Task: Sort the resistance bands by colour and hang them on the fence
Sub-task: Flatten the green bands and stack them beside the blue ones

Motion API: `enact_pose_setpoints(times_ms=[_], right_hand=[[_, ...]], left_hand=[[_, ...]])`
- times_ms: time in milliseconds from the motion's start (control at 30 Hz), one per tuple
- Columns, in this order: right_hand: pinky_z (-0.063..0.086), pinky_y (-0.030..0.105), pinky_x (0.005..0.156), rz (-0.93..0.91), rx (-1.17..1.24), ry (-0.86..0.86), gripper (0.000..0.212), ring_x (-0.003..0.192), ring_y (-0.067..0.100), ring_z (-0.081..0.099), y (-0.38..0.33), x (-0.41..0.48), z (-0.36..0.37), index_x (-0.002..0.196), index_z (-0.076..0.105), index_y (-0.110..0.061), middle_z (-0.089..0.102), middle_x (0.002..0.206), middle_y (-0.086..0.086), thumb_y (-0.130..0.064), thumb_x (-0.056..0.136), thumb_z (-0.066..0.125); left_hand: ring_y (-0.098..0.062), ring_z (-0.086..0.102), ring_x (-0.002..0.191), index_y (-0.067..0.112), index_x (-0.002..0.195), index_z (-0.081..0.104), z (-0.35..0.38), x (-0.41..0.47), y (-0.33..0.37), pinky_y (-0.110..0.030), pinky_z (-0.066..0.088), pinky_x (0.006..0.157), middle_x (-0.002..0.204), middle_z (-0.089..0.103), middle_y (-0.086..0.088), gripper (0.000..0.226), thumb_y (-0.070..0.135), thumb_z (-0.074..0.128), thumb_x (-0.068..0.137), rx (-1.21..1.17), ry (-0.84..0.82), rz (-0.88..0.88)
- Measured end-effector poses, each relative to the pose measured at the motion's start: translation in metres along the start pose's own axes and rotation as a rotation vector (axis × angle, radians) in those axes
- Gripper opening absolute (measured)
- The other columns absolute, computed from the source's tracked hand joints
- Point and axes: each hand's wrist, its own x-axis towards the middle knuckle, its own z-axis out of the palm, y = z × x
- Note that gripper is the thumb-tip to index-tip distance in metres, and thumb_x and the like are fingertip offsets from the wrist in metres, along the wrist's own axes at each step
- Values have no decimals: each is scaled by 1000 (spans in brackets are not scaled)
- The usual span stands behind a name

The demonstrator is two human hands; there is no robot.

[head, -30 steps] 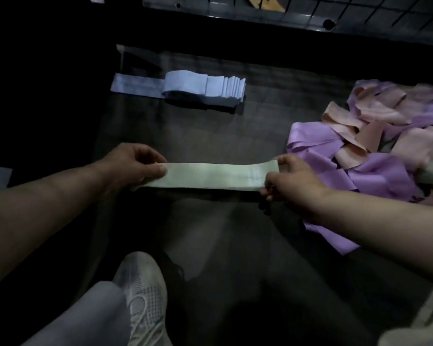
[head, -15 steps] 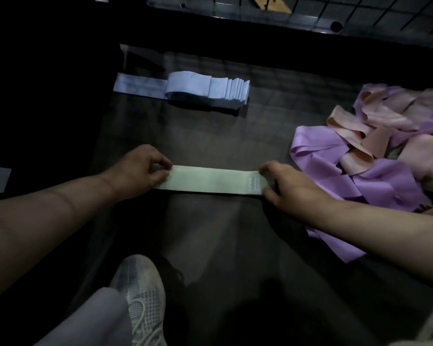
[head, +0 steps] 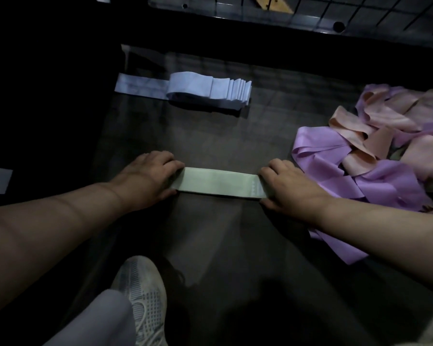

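A person's left hand [head: 150, 176] and right hand [head: 289, 187] pinned the two ends of a pale green resistance band [head: 220, 184] flat against a dark mat [head: 210, 136], fingers curled down over each end; whether either hand actually pinched the band or only pressed on it could not be told. Beyond the left hand lay a neat stack of pale blue bands [head: 210, 89], apparently already sorted, while just beside the right hand sprawled an unsorted heap of purple bands [head: 335, 158] and peach bands [head: 375, 121]. Far past both hands ran the foot of a wire-grid fence [head: 360, 11], with nothing visibly hung on it. The green band looked thin, light, soft and stretchy, likely to flop or curl once released, so it seemed best lifted by its two ends, or folded at the middle for draping over a wire.
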Motion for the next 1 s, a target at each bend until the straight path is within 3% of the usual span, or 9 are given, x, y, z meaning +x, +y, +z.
enact_pose_setpoints(times_ms=[133,233,333,433,600,800,1000], right_hand=[[42,40,98,8,40,-25,65,113,30,45,4,1,1,133,48,-13,44,125,10,-44,81,71],[38,42,105,155,189,34,84,119,31,42,5,-7,8,141,40,-8,41,131,14,-49,77,76],[40,37,97,464,571,213,43,108,23,45,2,-19,16,120,48,-8,44,117,9,-33,90,67],[39,29,80,622,695,161,19,97,25,55,3,-21,23,98,52,-10,56,101,8,-27,94,61],[36,28,76,685,708,97,13,93,21,54,-3,-16,25,94,52,-16,59,96,3,-27,95,60],[34,26,72,678,751,166,21,87,20,54,0,-15,23,98,52,-12,59,92,4,-27,93,64],[35,27,64,677,770,107,19,80,18,55,3,-14,25,95,55,-12,58,81,-1,-27,92,66]], left_hand=[[-37,61,95,9,123,62,0,1,-1,-43,53,84,111,59,-15,63,34,83,69,7,45,50],[-33,50,117,18,134,54,0,-3,4,-43,42,101,126,50,-9,79,59,63,67,-77,47,-132],[-33,34,133,15,147,42,3,-4,13,-35,26,113,142,36,-15,74,55,49,84,-386,149,-641],[-38,37,135,7,146,44,11,-5,14,-29,25,115,147,34,-24,51,29,50,100,-615,185,-945],[-32,54,126,-1,135,56,15,-6,15,-25,34,110,137,55,-22,41,19,55,99,-737,281,-972],[-34,53,126,-2,137,54,11,-6,11,-26,34,109,138,54,-23,43,15,57,97,-692,227,-922],[-29,54,127,0,137,55,11,-8,14,-24,34,108,137,57,-18,41,9,56,96,-764,264,-947]])
